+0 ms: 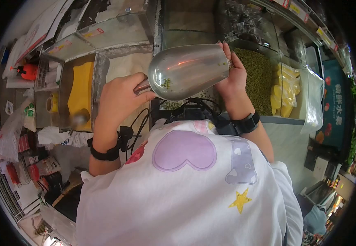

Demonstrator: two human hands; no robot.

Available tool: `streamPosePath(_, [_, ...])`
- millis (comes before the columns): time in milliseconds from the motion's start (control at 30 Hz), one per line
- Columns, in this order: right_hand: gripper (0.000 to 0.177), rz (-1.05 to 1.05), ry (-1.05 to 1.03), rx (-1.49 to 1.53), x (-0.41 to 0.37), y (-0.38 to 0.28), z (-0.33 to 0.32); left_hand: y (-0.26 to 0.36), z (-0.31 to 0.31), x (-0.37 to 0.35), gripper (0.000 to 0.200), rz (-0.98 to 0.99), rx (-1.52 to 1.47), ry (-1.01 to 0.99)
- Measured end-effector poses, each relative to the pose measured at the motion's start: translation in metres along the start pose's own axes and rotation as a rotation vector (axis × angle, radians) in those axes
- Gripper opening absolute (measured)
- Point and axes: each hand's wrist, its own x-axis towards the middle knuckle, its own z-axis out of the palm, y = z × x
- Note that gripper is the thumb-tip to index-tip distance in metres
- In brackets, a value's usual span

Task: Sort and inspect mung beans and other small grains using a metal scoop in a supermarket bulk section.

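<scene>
A large metal scoop (192, 67) is held across the front of my body, with a few green beans lying in its bowl. My left hand (122, 96) wraps round its handle, at the left end. At the scoop's wide right end is my right hand (234, 76), palm turned up and fingers raised beside the rim; part of it is hidden behind the metal. Small bits show between the fingers and the rim, too small to name surely. Just right of this hand is a bin of green beans (253, 78).
Left of the scoop are a bin of white powder (124, 63) and one of yellow grain or flour (81, 86). Yellow packets (285, 88) fill a compartment at the right. Black cables (139, 131) run beneath the scoop. Clear plastic bags hang at both sides.
</scene>
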Motion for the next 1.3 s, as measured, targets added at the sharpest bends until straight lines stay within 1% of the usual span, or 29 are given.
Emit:
streamPosePath(67, [0.038,-0.044,-0.012,-0.005,0.000,0.002,0.000,-0.004,0.004,-0.001,0.042,0.061,-0.062,0.058])
streamPosePath(100, [0.038,-0.042,-0.011,-0.005,0.000,0.003,0.001,-0.004,0.004,-0.001,0.042,0.059,-0.063,0.058])
streamPosePath(167, [0.039,-0.039,-0.114,0.019,0.000,0.003,0.004,-0.004,0.004,-0.002,0.042,0.055,-0.063,0.058])
streamPosePath(200, [0.039,-0.038,-0.114,0.019,0.000,0.003,0.004,-0.005,0.004,-0.002,0.042,0.055,-0.064,0.058])
streamPosePath(267, [0.039,-0.004,-0.173,0.163,0.000,0.001,0.004,-0.006,0.005,-0.002,0.042,0.060,-0.098,0.060])
streamPosePath(300, [0.039,-0.005,-0.173,0.162,0.000,0.001,0.004,-0.006,0.005,-0.002,0.042,0.061,-0.099,0.060])
streamPosePath(367, [0.040,-0.020,-0.278,0.152,0.000,0.001,0.004,-0.005,0.004,-0.001,0.034,-0.011,-0.095,0.034])
streamPosePath(567, [0.044,-0.047,-0.308,0.110,0.000,0.006,0.015,-0.005,0.005,-0.003,0.035,-0.031,-0.052,-0.009])
streamPosePath(700, [0.044,-0.059,-0.286,0.075,0.002,0.006,0.015,-0.006,0.007,-0.003,0.035,-0.042,-0.057,-0.008])
streamPosePath(767, [0.045,-0.083,-0.237,0.049,0.002,0.007,0.018,-0.007,0.009,-0.003,0.035,-0.017,-0.031,0.009])
streamPosePath(900, [0.045,-0.073,-0.253,0.027,0.002,0.006,0.014,-0.010,0.013,-0.004,0.035,0.045,-0.043,0.045])
streamPosePath(967, [0.045,-0.061,-0.259,0.005,0.001,0.006,0.014,-0.012,0.014,-0.002,0.033,0.006,-0.208,-0.015])
streamPosePath(1067, [0.045,-0.068,-0.247,-0.018,0.001,0.006,0.015,-0.012,0.015,-0.002,0.031,-0.033,-0.277,-0.053])
streamPosePath(1100, [0.045,-0.069,-0.247,-0.019,0.000,0.006,0.014,-0.012,0.016,-0.002,0.031,-0.032,-0.278,-0.053])
streamPosePath(1167, [0.044,-0.055,-0.245,-0.004,0.000,0.005,0.012,-0.013,0.016,-0.002,0.031,0.015,-0.460,-0.064])
streamPosePath(1200, [0.044,-0.053,-0.244,-0.003,0.000,0.004,0.010,-0.014,0.016,-0.002,0.031,0.012,-0.459,-0.063])
streamPosePath(1267, [0.043,-0.009,-0.237,0.096,0.001,0.002,0.007,-0.013,0.017,-0.001,0.033,0.017,-0.323,-0.010])
streamPosePath(1300, [0.043,-0.009,-0.237,0.095,0.000,0.002,0.009,-0.013,0.017,-0.001,0.033,0.017,-0.323,-0.009])
